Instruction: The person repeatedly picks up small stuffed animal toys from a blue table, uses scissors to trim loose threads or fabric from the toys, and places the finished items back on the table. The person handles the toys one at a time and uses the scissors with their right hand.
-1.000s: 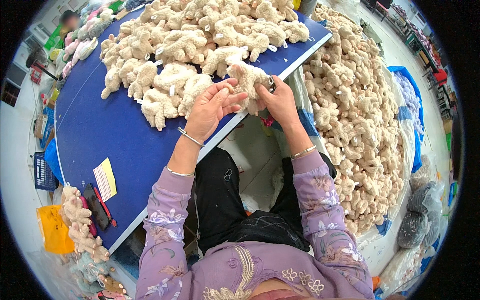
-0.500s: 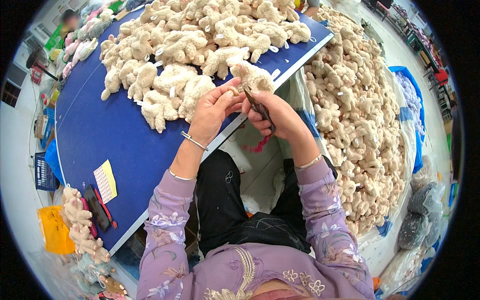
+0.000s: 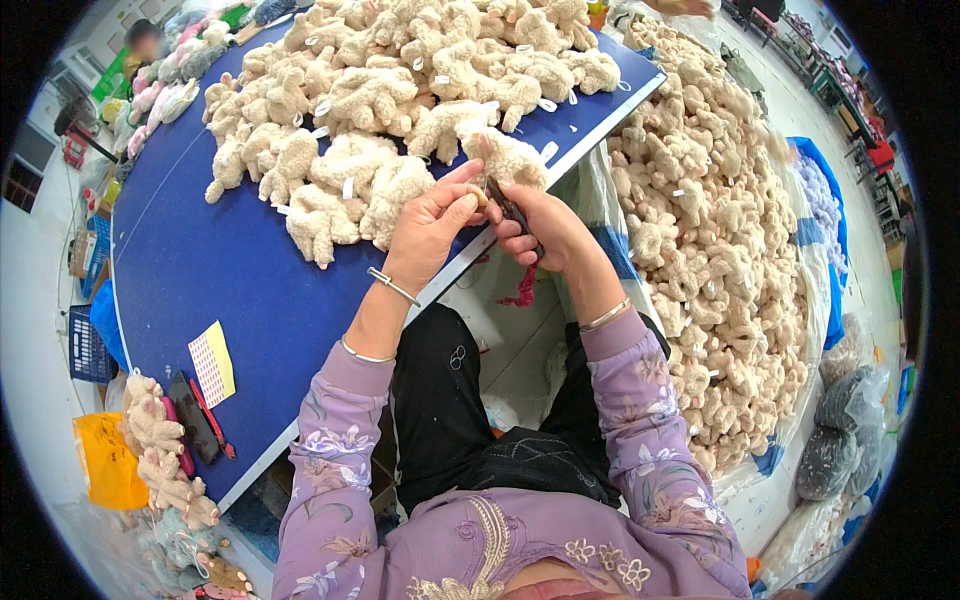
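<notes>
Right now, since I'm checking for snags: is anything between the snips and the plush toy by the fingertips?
Nothing visible: the snips, in the right hand, point toward the plush toy; contact is unclear.

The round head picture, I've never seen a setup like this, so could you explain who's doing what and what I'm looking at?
There's no machine here. A person wears a wide fisheye camera on the head, looking down; that's why straight edges bend near the rim. Left in the picture is the person's left.

The left hand pinches a small tan part; whether it's attached to anything is hard to tell. The right hand holds a dark pointed tool. Just beyond lies a cream plush toy.

On the blue table are many similar plush toys, plus a pale sheet. To the right of the table is another big heap.
</notes>
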Available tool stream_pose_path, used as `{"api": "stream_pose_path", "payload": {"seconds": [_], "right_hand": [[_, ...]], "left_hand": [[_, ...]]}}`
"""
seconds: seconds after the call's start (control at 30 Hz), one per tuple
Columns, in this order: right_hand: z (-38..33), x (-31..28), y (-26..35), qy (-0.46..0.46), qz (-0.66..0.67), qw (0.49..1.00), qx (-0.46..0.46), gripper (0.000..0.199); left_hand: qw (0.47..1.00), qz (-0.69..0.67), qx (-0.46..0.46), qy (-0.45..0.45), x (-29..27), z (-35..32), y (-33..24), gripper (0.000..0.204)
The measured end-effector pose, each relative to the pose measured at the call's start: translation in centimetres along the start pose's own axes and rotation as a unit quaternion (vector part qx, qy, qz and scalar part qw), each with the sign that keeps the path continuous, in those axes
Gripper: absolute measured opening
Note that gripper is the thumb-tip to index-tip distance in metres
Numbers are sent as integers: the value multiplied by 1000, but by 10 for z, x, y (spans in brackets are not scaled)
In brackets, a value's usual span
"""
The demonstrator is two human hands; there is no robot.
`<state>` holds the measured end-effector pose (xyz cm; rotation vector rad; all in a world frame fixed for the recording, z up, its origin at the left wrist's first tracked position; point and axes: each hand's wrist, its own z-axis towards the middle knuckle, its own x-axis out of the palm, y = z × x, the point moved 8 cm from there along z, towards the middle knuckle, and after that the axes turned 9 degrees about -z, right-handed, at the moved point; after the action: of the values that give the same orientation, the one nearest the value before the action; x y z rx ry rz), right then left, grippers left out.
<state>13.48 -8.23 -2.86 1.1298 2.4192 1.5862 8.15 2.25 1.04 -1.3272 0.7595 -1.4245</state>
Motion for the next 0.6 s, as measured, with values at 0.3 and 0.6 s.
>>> {"api": "stream_pose_path", "payload": {"seconds": [0.3,0.6], "right_hand": [[-2,0,19,44,18,995,-87,34],[-4,-65,50,-289,-395,844,-220,47]], "left_hand": [[999,22,-17,-24,-15,1,10,23],[996,31,-81,31,-1,0,18,21]]}}
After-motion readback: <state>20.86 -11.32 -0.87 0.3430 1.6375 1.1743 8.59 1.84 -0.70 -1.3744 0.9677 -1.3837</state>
